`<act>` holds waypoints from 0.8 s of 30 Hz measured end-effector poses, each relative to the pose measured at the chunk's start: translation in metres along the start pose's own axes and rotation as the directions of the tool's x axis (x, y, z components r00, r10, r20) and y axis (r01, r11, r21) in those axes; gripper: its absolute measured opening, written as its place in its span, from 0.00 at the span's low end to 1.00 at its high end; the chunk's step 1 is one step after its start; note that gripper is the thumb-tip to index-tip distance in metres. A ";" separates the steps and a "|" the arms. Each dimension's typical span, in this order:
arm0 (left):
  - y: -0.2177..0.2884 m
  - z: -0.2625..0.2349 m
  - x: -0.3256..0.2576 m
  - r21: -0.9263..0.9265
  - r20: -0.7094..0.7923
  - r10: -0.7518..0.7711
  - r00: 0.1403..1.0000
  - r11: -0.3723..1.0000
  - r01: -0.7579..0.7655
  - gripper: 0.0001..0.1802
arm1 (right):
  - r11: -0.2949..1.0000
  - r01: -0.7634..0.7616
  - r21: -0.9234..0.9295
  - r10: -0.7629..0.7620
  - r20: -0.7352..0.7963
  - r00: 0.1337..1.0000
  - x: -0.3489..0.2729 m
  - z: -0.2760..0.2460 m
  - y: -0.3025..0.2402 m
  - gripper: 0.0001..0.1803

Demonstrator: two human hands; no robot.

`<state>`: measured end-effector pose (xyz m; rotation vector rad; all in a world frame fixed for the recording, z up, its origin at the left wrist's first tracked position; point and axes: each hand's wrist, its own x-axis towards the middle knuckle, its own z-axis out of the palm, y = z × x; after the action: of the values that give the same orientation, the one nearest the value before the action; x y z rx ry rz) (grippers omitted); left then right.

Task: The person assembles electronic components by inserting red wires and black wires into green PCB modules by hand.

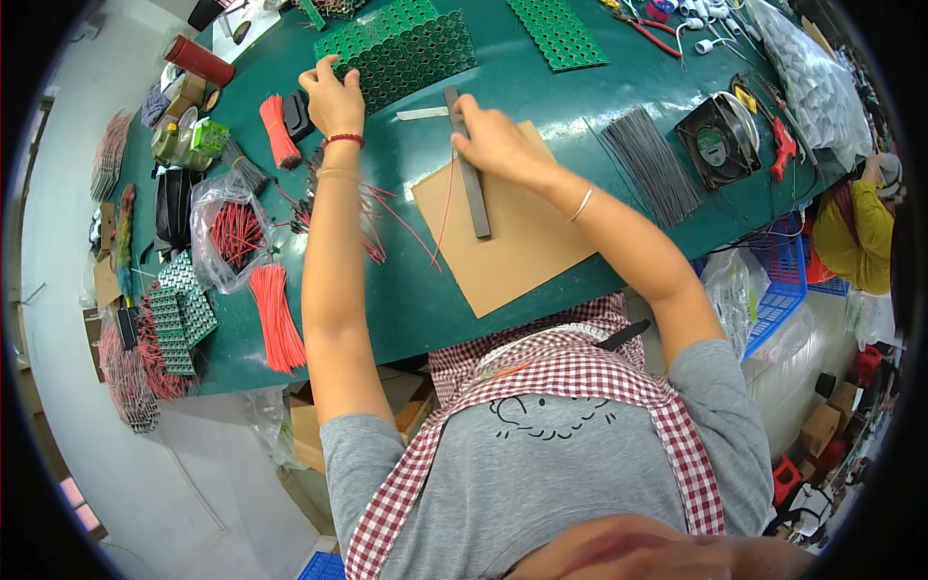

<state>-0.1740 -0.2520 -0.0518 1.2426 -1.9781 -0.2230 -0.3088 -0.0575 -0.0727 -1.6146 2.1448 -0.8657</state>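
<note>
My left hand (334, 101) is at the far side of the table, its fingers bent and closed on the left edge of a green circuit board panel (425, 53) with rows of round cut-outs. A long flat grey bar (471, 184) lies across a piece of brown cardboard (522, 227). My right hand (495, 138) has its thumb and fingers closed on the bar's upper part. Left of the bar lies a thin pale strip (421, 114). Beside the bar, a thin red wire (447, 208) runs down over the cardboard. What the right palm covers is hidden.
A second green panel (558, 34) lies at the back. On the right are grey wires (652, 164), a black fan (717, 142) and red-handled pliers (657, 37). Bundled red wires (276, 314) and a plastic bag of wires (232, 232) sit left. Another person (855, 232) is at far right.
</note>
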 end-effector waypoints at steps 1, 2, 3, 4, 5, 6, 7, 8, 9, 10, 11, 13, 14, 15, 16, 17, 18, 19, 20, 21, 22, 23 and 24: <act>0.000 -0.004 -0.005 0.006 -0.003 -0.005 1.000 1.000 0.005 0.19 | 0.998 0.055 0.007 -0.055 -0.047 0.997 0.008 -0.008 0.007 0.20; -0.001 -0.010 -0.010 0.156 -0.076 0.072 0.994 0.986 -0.060 0.20 | 0.994 0.112 0.012 -0.111 -0.091 0.990 0.018 -0.022 0.018 0.18; 0.000 -0.014 -0.016 0.305 -0.135 0.158 0.978 0.946 -0.111 0.22 | 0.999 0.015 -0.036 -0.019 -0.130 0.991 0.027 -0.046 0.024 0.19; 0.013 -0.020 -0.022 0.186 -0.085 0.169 0.982 0.971 -0.151 0.21 | 0.980 -0.157 -0.124 0.135 -0.166 0.977 0.039 -0.070 0.044 0.21; 0.019 -0.024 -0.032 0.079 -0.030 0.228 0.973 0.971 -0.225 0.15 | 0.953 -0.225 -0.203 0.159 -0.296 0.942 0.052 -0.087 0.079 0.24; 0.022 -0.026 -0.046 -0.095 0.014 0.321 0.947 0.943 -0.319 0.11 | 0.852 -0.418 -0.316 0.284 -0.392 0.875 0.064 -0.101 0.110 0.32; 0.035 -0.035 -0.068 -0.201 0.164 0.327 0.931 0.935 -0.293 0.08 | 0.790 -0.542 -0.289 0.445 -0.338 0.829 0.070 -0.115 0.132 0.47; 0.054 -0.045 -0.092 -0.208 0.404 0.225 0.887 0.967 -0.150 0.09 | 0.749 -0.574 -0.331 0.479 -0.330 0.814 0.075 -0.116 0.153 0.52; 0.063 -0.053 -0.118 -0.163 0.476 0.266 0.839 0.963 -0.212 0.13 | 0.714 -0.592 -0.374 0.503 -0.314 0.805 0.080 -0.108 0.165 0.58; 0.069 -0.063 -0.136 -0.094 0.671 0.179 0.719 0.983 -0.157 0.18 | 0.721 -0.577 -0.385 0.494 -0.299 0.817 0.081 -0.098 0.156 0.58; 0.073 -0.075 -0.155 -0.077 0.657 0.251 0.711 0.960 -0.268 0.22 | 0.732 -0.534 -0.424 0.465 -0.263 0.846 0.079 -0.091 0.138 0.60; 0.079 -0.079 -0.171 -0.021 0.680 0.161 0.715 0.979 -0.200 0.21 | 0.735 -0.490 -0.469 0.435 -0.228 0.871 0.081 -0.095 0.127 0.62; 0.081 -0.081 -0.173 -0.022 0.678 0.156 0.719 0.981 -0.192 0.21 | 0.754 -0.513 -0.411 0.466 -0.217 0.858 0.085 -0.100 0.126 0.60; 0.084 -0.083 -0.173 -0.006 0.712 0.101 0.695 0.990 -0.137 0.21 | 0.763 -0.547 -0.346 0.505 -0.210 0.837 0.086 -0.106 0.129 0.58; 0.085 -0.084 -0.173 0.015 0.743 0.042 0.668 0.997 -0.080 0.20 | 0.781 -0.556 -0.283 0.508 -0.229 0.830 0.090 -0.116 0.137 0.57; 0.085 -0.086 -0.177 0.009 0.746 0.047 0.664 0.997 -0.080 0.20 | 0.837 -0.518 -0.175 0.482 -0.211 0.850 0.086 -0.133 0.148 0.61; 0.085 -0.088 -0.180 -0.013 0.691 0.115 0.714 0.989 -0.146 0.19 | 0.896 -0.439 -0.065 0.402 -0.302 0.864 0.078 -0.145 0.165 0.60; 0.086 -0.089 -0.184 -0.028 0.633 0.180 0.753 0.977 -0.210 0.17 | 0.939 -0.342 0.036 0.328 -0.393 0.859 0.070 -0.150 0.178 0.60; 0.074 -0.092 -0.192 0.006 0.634 0.119 0.764 0.987 -0.159 0.17 | 0.964 -0.227 0.136 0.255 -0.243 0.936 0.046 -0.160 0.096 0.46; 0.073 -0.094 -0.198 0.011 0.591 0.139 0.794 0.984 -0.180 0.15 | 0.961 -0.214 0.175 0.248 -0.208 0.946 0.023 -0.169 0.065 0.51; 0.071 -0.096 -0.203 0.022 0.549 0.156 0.821 0.979 -0.201 0.13 | 0.997 -0.057 0.046 0.068 -0.312 0.948 -0.007 -0.167 0.035 0.40; 0.074 -0.097 -0.205 0.014 0.556 0.159 0.816 0.980 -0.200 0.13 | 0.994 -0.089 0.059 0.099 -0.201 0.974 -0.025 -0.168 0.067 0.55; 0.070 -0.096 -0.206 0.065 0.568 0.094 0.818 0.985 -0.158 0.11 | 0.997 -0.076 -0.022 0.072 -0.142 0.987 -0.053 -0.167 0.033 0.50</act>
<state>-0.1104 -0.0228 -0.0563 1.1951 -2.6059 -0.4649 -0.4146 0.0443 0.0290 -1.5174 2.3064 -0.9569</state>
